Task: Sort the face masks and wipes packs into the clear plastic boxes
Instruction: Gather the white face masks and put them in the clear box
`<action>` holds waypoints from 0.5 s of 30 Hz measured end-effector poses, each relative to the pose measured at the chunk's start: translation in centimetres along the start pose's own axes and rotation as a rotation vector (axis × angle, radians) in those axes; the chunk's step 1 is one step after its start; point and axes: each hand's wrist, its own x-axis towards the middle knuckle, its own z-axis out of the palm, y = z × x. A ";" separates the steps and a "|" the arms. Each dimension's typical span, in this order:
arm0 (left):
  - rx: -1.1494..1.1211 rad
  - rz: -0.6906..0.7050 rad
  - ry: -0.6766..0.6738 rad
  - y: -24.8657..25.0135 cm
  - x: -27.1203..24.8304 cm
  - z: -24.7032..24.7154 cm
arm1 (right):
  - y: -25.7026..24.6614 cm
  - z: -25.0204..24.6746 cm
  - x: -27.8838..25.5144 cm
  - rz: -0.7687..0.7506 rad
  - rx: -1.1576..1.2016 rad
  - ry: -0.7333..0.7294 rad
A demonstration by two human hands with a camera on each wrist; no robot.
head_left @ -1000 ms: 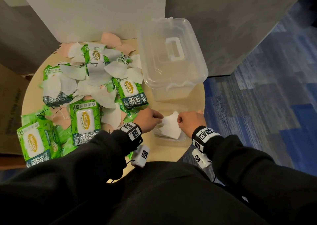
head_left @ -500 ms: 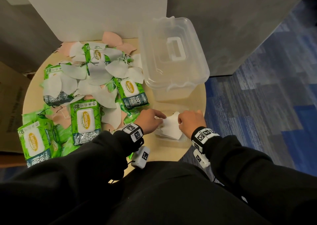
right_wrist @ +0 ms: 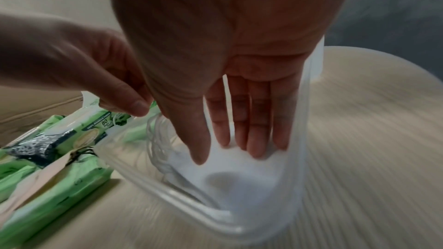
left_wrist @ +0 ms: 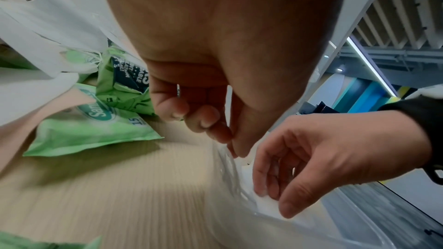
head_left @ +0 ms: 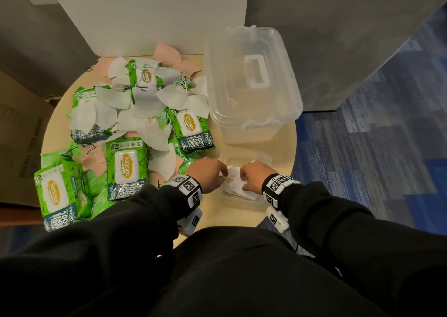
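Flat and straight, my right hand's fingers point(right_wrist: 254, 139) press the white face mask point(right_wrist: 239, 173) down inside the small clear box point(right_wrist: 167, 192) at the table's point(head_left: 285, 147) near edge. My left hand point(head_left: 208, 174), fingers loosely curled, holds nothing I can make out beside it; wipes packs point(head_left: 127, 169) lie left.

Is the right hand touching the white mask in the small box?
Touching. The right wrist view shows the right hand with straight fingertips pressing down on the white mask inside the small box.
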 end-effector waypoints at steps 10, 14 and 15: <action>-0.128 0.007 0.053 -0.9 -0.8 -0.3 | -1.5 0.1 0.3 -0.117 0.025 0.112; -0.180 -0.067 0.019 -1.2 -1.5 -0.3 | -1.7 0.0 0.8 -0.085 0.084 0.211; -0.190 -0.076 0.008 -1.3 -1.5 -0.1 | -1.7 0.1 0.9 -0.080 0.084 0.197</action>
